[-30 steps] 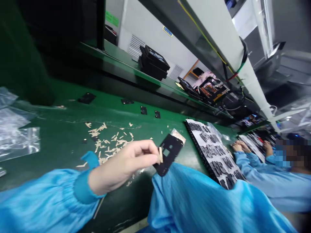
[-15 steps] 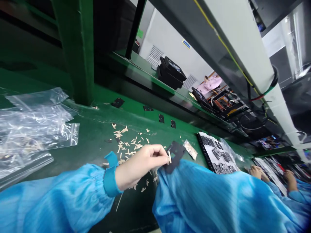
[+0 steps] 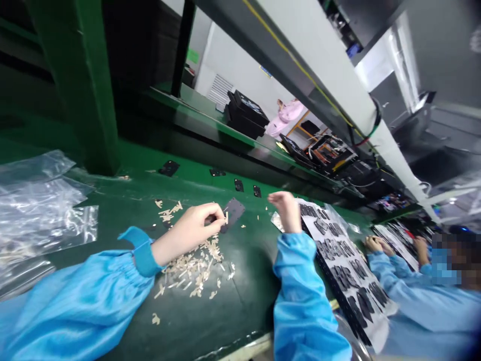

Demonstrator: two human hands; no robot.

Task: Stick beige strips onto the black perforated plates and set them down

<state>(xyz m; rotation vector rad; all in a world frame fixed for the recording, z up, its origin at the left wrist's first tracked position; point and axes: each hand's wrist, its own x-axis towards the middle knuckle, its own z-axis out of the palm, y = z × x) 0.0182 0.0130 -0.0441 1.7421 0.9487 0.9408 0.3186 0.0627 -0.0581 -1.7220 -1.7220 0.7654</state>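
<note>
My left hand (image 3: 191,230) is closed in a pinch on a flat black plastic part (image 3: 232,212) and a small tan strip, held just above the green bench. Beneath it lies a scatter of tan backing strips (image 3: 195,263). My right hand (image 3: 286,209) is raised to the right of the part, apart from it, fingers curled together; I cannot make out anything in them. Right of that hand a black tray (image 3: 340,260) holds several black parts on a white sheet.
Clear plastic bags (image 3: 41,200) lie at the left by a green post (image 3: 86,85). Small black parts (image 3: 169,168) sit along the belt edge. Stacked black trays (image 3: 244,113) stand on the back shelf. A co-worker in blue (image 3: 424,296) works at the right.
My right arm has swung away from the part and my right hand now shows, raised near the tray. My left hand still pinches the black part, now further over the strips.
</note>
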